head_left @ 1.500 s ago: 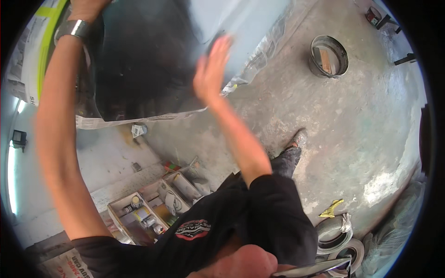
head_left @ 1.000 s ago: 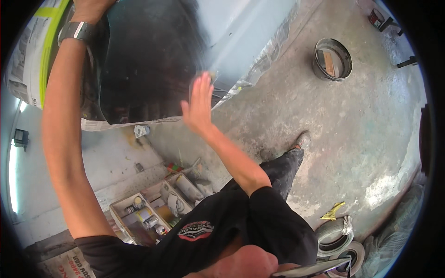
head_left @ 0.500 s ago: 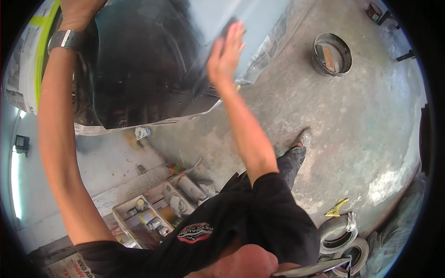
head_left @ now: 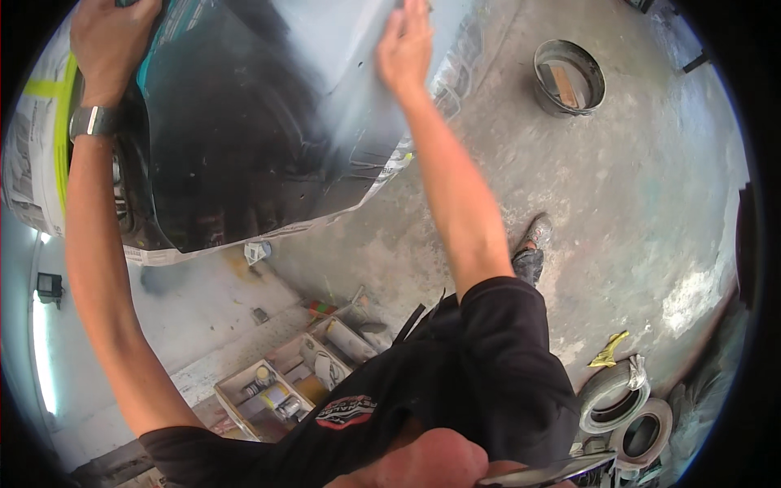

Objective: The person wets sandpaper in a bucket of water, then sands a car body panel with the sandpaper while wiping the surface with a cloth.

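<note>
A large curved car body panel (head_left: pixel 220 138), black with a pale grey patch (head_left: pixel 325 41) and a teal edge strip, fills the upper left. My right hand (head_left: pixel 407 53) lies over the grey area near its right side. Its fingers are extended together over a dark pad, mostly hidden; the fingertips run past the upper edge of the picture. My left hand (head_left: pixel 114 49), with a dark band on the wrist, rests at the panel's left edge. Its fingers look loosely apart, though the top cuts them off. Masking paper (head_left: pixel 37 146) and yellow-green tape (head_left: pixel 61 154) border the panel.
A dark bucket (head_left: pixel 598 69) with blocks inside stands on the concrete floor (head_left: pixel 626 211). A divided wooden box (head_left: pixel 272 378) of cans and supplies sits below the panel. Two tires (head_left: pixel 610 398) and a yellow cloth (head_left: pixel 608 348) lie at lower right.
My right hand has slid upward and slightly right across the grey area. My left hand has shifted a little down and left. The whole view has shifted slightly.
</note>
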The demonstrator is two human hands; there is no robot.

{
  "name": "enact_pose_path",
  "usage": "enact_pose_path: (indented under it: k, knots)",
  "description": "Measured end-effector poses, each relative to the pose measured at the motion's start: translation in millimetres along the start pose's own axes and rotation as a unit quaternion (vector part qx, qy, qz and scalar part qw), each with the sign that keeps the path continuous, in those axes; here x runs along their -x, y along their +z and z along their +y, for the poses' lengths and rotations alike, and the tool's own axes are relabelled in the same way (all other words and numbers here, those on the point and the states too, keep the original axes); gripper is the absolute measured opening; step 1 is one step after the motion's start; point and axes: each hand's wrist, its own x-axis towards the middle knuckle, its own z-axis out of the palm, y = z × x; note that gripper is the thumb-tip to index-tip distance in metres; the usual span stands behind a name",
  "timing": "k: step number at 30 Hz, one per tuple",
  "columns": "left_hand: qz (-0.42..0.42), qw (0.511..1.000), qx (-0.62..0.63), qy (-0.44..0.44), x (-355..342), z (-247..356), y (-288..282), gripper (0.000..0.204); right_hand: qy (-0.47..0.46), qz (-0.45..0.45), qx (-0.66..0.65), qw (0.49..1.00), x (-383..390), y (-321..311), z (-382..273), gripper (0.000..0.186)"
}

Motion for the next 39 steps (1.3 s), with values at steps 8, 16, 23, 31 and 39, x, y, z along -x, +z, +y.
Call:
enact_pose_path:
  k: [8,16,23,31,39]
  knots:
    - [0.134,0.984,0.092,0.068,-3,27,-9,0.016,-0.099,-0.115,-0.006,0.988,141,-11,-10,0.065]
    - [0.166,0.982,0.074,0.055,11,20,-12,0.015,-0.063,-0.066,0.051,0.995,-35,2,35,0.059]
    - [0.147,0.985,0.071,0.05,10,18,-20,0.017,-0.163,-0.1,0.022,0.981,51,-12,20,0.056]
    - [0.168,0.982,0.069,0.057,10,21,-8,0.017,-0.087,-0.1,0.03,0.991,-12,-3,30,0.058]
    - [0.121,0.99,0.046,0.059,3,14,-21,0.017,-0.078,-0.117,-0.002,0.99,3,-4,6,0.057]
